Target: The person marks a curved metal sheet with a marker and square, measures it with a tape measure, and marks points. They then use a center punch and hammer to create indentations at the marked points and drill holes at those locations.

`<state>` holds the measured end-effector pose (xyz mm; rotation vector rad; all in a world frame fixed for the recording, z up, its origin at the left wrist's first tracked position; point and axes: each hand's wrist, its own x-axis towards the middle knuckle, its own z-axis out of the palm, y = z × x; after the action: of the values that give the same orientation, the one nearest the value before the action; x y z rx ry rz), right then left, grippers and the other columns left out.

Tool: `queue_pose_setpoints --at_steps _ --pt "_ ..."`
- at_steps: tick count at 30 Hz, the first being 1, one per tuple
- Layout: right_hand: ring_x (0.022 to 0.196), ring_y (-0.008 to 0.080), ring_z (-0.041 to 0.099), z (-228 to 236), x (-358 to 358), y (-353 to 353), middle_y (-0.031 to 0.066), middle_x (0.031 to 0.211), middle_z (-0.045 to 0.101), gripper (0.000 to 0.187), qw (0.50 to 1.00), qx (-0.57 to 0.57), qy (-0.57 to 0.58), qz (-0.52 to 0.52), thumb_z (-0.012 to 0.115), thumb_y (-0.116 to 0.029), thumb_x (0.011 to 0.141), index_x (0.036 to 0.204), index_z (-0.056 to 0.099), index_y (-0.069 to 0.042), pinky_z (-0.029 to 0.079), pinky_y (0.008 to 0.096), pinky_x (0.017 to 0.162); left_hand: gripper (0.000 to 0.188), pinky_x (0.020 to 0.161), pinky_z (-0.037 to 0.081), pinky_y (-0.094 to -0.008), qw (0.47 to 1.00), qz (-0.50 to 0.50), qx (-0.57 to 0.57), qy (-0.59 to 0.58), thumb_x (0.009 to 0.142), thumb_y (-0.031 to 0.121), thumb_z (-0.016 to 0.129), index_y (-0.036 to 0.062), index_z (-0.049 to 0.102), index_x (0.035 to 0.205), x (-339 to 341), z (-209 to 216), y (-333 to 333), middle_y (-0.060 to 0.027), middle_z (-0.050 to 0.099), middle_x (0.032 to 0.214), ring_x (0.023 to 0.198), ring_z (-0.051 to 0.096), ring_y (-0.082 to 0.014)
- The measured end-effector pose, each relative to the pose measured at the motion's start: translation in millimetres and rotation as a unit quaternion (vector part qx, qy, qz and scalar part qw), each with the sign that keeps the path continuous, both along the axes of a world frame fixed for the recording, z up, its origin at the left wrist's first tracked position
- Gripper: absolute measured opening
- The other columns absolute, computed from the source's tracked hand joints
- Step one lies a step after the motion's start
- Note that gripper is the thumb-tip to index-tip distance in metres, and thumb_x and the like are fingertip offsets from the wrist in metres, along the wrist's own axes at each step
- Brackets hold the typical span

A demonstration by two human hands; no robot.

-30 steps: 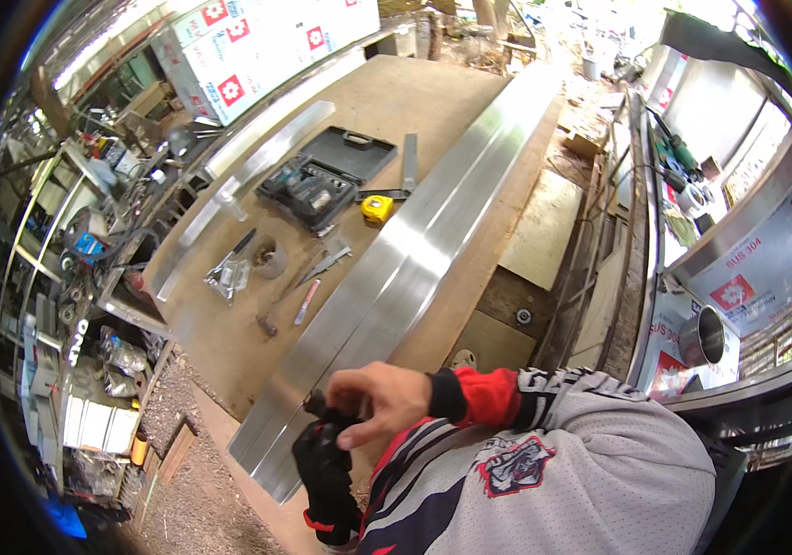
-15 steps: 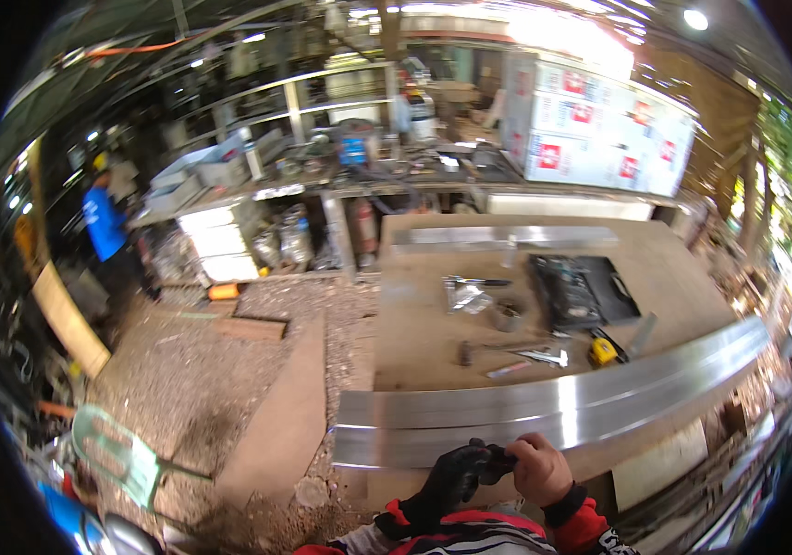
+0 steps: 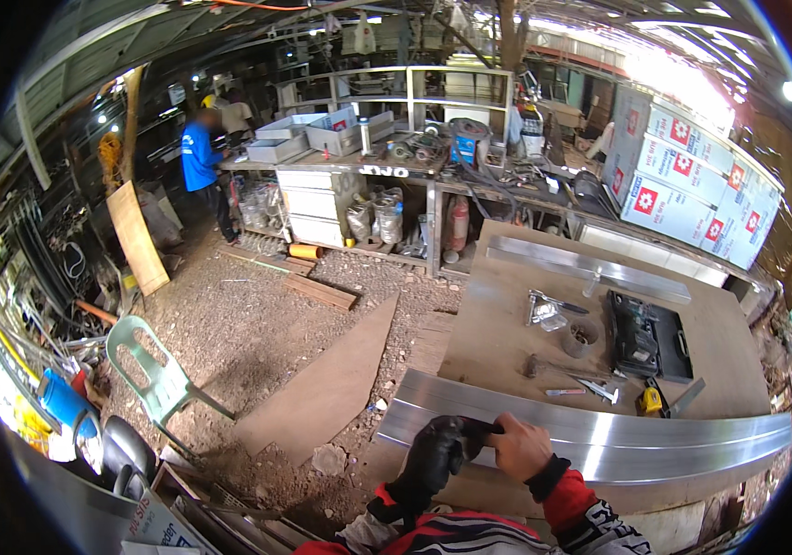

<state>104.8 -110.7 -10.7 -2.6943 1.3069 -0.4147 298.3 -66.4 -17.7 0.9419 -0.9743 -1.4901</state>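
Observation:
My left hand (image 3: 433,458) wears a black glove and has its fingers curled. Bare, my right hand (image 3: 520,446) pinches a dark stretch of the black glove (image 3: 477,431) at the left hand's fingertips. Whether the left fingers hold anything else is hidden. Both hands are together above the near edge of a long shiny metal channel (image 3: 636,442), which lies along the front of a brown board-topped table (image 3: 497,324). Beyond the channel lie a caliper (image 3: 599,390), a yellow tape measure (image 3: 652,400) and a hammer (image 3: 562,368).
An open black tool case (image 3: 650,338), a round tin (image 3: 581,338) and another metal bar (image 3: 590,268) lie farther back. A green plastic chair (image 3: 160,375) stands left on gravel, near a flat brown sheet (image 3: 331,393). At the far workbench stands a person in blue (image 3: 200,157).
The view has swung left, so the table and bench sit farther right in the picture. My hands stay together at the glove, with the black piece between them now stretched more visibly.

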Motion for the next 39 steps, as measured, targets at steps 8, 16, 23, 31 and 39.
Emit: queue_pose_setpoints --at_steps 8,16,23,31,39 --pt "0.049 0.0197 0.058 18 -23 -60 0.0074 0.061 0.061 0.02 0.889 0.398 -0.187 -0.125 0.055 -0.019 0.093 0.087 0.072 -0.011 0.044 0.033 0.044 0.029 0.067 0.049 -0.0322 0.911 -0.151 -0.169 -0.345 0.087 0.03 0.081 0.008 0.065 0.097 -19 -45 -21 -0.0049 0.065 0.083 0.075 0.061 -0.0185" --pt "0.059 0.0216 0.058 2 -49 -74 0.0099 0.069 0.063 0.013 0.462 0.466 -0.751 0.072 0.051 0.001 0.085 0.09 0.063 0.0 0.046 0.0354 0.06 0.042 0.064 0.045 -0.0296 0.918 -0.197 -0.193 -0.285 0.077 0.025 0.09 0.0086 0.057 0.096 -55 -38 -72 0.0026 0.052 0.08 0.072 0.048 -0.0085" --pt "0.101 0.0263 0.071 5 -50 -84 0.016 0.121 0.07 0.041 0.456 0.35 -0.818 0.035 0.046 0.014 0.09 0.125 0.064 0.005 0.058 0.0349 0.083 0.033 0.061 0.043 -0.0307 0.903 -0.275 -0.151 -0.295 0.083 0.022 0.086 0.0075 0.056 0.088 -46 17 -85 0.0066 0.051 0.076 0.068 0.046 -0.0075" --pt "0.099 0.0223 0.068 -86 -49 -138 0.0167 0.101 0.07 0.035 0.913 -0.024 -0.352 -0.206 0.056 -0.004 0.093 0.126 0.065 -0.008 0.053 0.036 0.08 0.037 0.063 0.044 -0.0379 0.846 -0.201 -0.331 -0.366 0.079 0.029 0.081 0.0021 0.056 0.086 -89 -3 -109 -0.0083 0.052 0.073 0.067 0.047 -0.0178" --pt "0.129 0.0206 0.055 -73 -58 -164 0.0121 0.15 0.051 0.05 0.502 0.434 -0.746 0.056 0.049 -0.001 0.1 0.149 0.042 0.005 0.043 0.0311 0.11 0.021 0.056 0.043 -0.0301 0.934 -0.253 -0.095 -0.235 0.091 0.02 0.07 0.0069 0.056 0.1 -102 -57 -129 0.0006 0.052 0.075 0.063 0.047 -0.0096"
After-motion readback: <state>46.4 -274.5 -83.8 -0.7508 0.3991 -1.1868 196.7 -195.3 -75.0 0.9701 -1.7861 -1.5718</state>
